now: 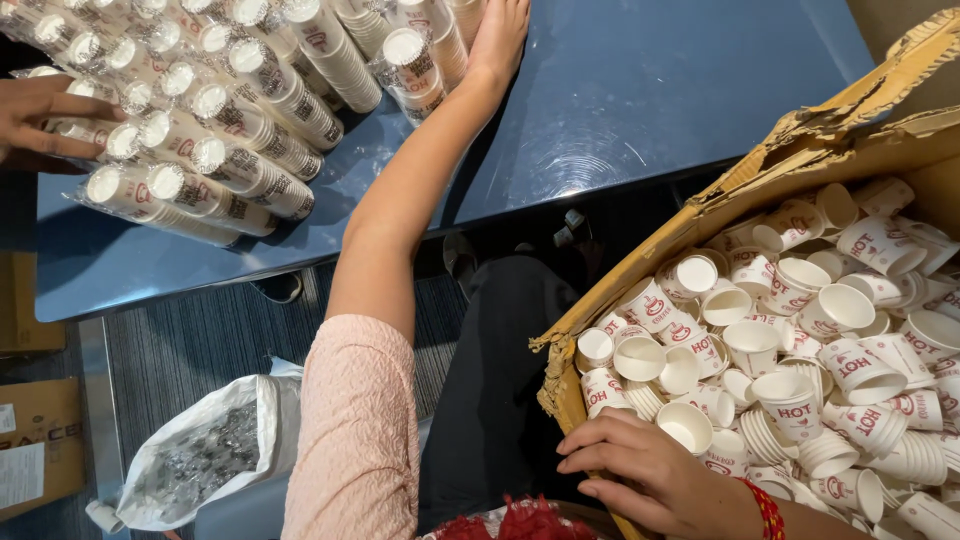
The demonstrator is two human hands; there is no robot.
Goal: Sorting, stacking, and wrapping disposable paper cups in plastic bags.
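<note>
Right hand (655, 470) flat, grasping nothing, on carton rim (575, 400) | left hand (497, 38) outstretched, open against sleeved cups (415, 60)

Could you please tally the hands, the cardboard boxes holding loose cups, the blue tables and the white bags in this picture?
Hands: 3 (the person's left hand, right hand, a co-worker's hand)
Cardboard box of loose cups: 1
Blue table: 1
White bag: 1
Total: 6
</note>
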